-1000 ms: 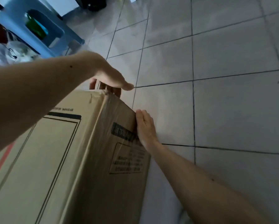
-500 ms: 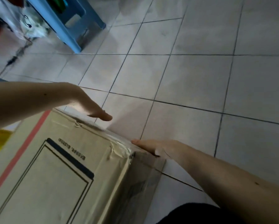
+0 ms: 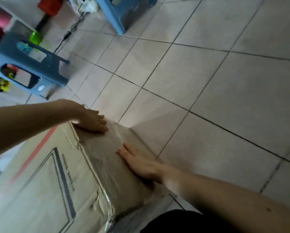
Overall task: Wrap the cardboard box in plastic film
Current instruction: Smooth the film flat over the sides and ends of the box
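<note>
The cardboard box (image 3: pixel 45 187) stands on the tiled floor (image 3: pixel 216 98). Left hand (image 3: pixel 90 119) and right hand (image 3: pixel 140 163) press flat, fingers straight, on its end face, seemingly over plastic film (image 3: pixel 107 165). Best to smooth outward from the middle, keeping wrinkles out.

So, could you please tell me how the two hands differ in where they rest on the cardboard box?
The left hand lies flat at the far corner of the cardboard box; the right hand lies flat lower on the same film-covered end face, fingers pointing up it. Both are open, pressing rather than gripping.
</note>
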{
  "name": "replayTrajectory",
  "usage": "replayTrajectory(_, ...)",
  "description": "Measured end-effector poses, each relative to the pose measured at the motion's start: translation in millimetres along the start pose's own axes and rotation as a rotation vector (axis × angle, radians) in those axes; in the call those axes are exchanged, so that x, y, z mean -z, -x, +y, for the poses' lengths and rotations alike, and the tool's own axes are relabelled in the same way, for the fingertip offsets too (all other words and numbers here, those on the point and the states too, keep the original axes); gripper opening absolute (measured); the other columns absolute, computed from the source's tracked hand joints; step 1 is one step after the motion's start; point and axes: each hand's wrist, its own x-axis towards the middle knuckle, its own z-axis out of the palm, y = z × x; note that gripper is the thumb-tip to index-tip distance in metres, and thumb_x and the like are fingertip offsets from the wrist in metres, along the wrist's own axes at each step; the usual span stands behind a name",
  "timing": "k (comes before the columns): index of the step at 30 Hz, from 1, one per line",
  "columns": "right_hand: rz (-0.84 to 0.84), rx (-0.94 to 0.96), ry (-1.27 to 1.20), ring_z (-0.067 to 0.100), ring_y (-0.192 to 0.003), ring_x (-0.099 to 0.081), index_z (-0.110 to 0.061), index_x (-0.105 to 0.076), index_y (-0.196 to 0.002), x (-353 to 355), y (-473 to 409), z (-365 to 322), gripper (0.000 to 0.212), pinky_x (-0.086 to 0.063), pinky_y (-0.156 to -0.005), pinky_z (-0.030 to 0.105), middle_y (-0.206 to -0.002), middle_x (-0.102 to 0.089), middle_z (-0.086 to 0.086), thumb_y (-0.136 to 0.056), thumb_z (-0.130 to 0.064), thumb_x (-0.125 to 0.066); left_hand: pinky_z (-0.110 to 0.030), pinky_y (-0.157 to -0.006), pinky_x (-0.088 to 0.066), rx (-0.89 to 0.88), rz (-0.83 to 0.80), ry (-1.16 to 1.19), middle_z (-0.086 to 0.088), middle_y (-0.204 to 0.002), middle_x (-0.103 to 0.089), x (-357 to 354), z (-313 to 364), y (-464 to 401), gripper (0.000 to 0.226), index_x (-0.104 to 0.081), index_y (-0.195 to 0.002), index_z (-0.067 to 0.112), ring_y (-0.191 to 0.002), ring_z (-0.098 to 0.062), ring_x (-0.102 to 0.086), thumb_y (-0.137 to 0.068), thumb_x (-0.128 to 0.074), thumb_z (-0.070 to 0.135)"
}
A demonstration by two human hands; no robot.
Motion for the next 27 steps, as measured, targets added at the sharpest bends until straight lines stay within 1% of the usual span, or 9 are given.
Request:
replayTrajectory(2,0.092,-0.019,0.054,0.022,-0.144,-0.027,-0.019,-0.03,-0.151,11,-18,-13,0.067,-0.021,-0.119,0.041,-0.158,-0.028,0.005,-0.099,-0.061,-0.02,-0.061,-0.116,-0.012,-0.019,-0.029,-0.033,0.0,-0.164,-0.007,-2,-3,-1,0.053,-0.021,-0.153,0.032,-0.151,-0.018,-0.004,-0.104,-0.02,0.051)
replayTrajectory(6,0.026,0.027,0.043,0.012,-0.15,0.01,-0.024,-0.002,-0.157,7,-49,-31,0.063,0.003,-0.123,0.04,-0.164,0.008,-0.004,-0.102,-0.055,-0.011,-0.049,-0.121,-0.009,-0.002,-0.016,0.019,0.003,-0.165,0.005,9,-6,1,0.054,-0.007,-0.158,0.026,-0.151,-0.015,-0.002,-0.107,-0.017,0.043)
replayTrajectory(9,0.003,-0.011,-0.029,0.012,-0.151,0.006,-0.027,-0.005,-0.157,-3,-54,-28,0.067,0.001,-0.123,0.044,-0.164,0.003,-0.008,-0.1,-0.06,-0.013,-0.041,-0.12,-0.006,0.134,0.09,0.102,-0.001,-0.165,0.008,11,-25,-2,0.058,-0.007,-0.158,0.022,-0.152,-0.02,-0.003,-0.106,-0.017,0.046)
replayTrajectory(11,0.053,-0.01,-0.026,0.017,-0.151,-0.001,-0.026,-0.009,-0.156,0,-60,-29,0.066,-0.003,-0.123,0.044,-0.164,-0.004,-0.006,-0.1,-0.061,-0.017,-0.051,-0.119,-0.01,0.275,0.079,0.089,-0.004,-0.165,-0.005,3,-38,-5,0.068,-0.011,-0.157,0.029,-0.151,-0.025,-0.01,-0.099,-0.016,0.064)
replayTrajectory(13,0.1,0.021,-0.005,0.017,-0.151,0.002,-0.026,-0.006,-0.156,7,-78,-34,0.064,-0.001,-0.123,0.043,-0.164,-0.002,-0.007,-0.102,-0.056,-0.017,-0.051,-0.114,-0.022,0.342,0.03,0.13,-0.007,-0.161,-0.021,-2,-40,-13,0.076,-0.013,-0.157,0.032,-0.145,-0.03,-0.027,-0.093,-0.016,0.072)
replayTrajectory(15,0.054,0.044,0.007,0.012,-0.15,0.01,-0.028,0.002,-0.156,9,-97,-39,0.06,0.005,-0.123,0.041,-0.164,0.008,-0.009,-0.103,-0.052,-0.014,-0.05,-0.109,-0.029,0.326,0.047,0.147,-0.009,-0.156,-0.031,-5,-36,-19,0.077,-0.02,-0.155,0.03,-0.138,-0.031,-0.036,-0.092,-0.019,0.073)
replayTrajectory(18,-0.019,0.033,0.008,0.009,-0.15,0.01,-0.032,0.005,-0.155,2,-105,-36,0.06,0.003,-0.123,0.043,-0.163,0.01,-0.012,-0.102,-0.055,-0.013,-0.047,-0.104,-0.032,0.31,0.113,0.155,-0.01,-0.15,-0.038,-7,-38,-22,0.072,-0.029,-0.151,0.026,-0.132,-0.03,-0.041,-0.094,-0.02,0.068)
replayTrajectory(24,0.069,0.077,0.073,0.011,-0.151,0.0,-0.028,-0.01,-0.156,27,-139,-52,0.053,0.001,-0.123,0.037,-0.164,-0.003,-0.008,-0.105,-0.045,-0.014,-0.041,-0.094,-0.038,0.261,0.187,0.208,-0.007,-0.132,-0.054,-4,-43,-23,0.057,-0.048,-0.133,0.024,-0.12,-0.026,-0.052,-0.095,-0.028,0.061)
replayTrajectory(27,-0.01,0.091,0.091,0.024,-0.141,-0.034,-0.024,-0.04,-0.147,41,-179,-79,0.056,-0.024,-0.116,0.041,-0.154,-0.038,0.006,-0.104,-0.048,-0.012,-0.039,-0.086,-0.041,0.218,0.237,0.252,-0.001,-0.112,-0.062,-10,-50,-23,0.052,-0.057,-0.119,0.028,-0.104,-0.021,-0.059,-0.094,-0.027,0.063)
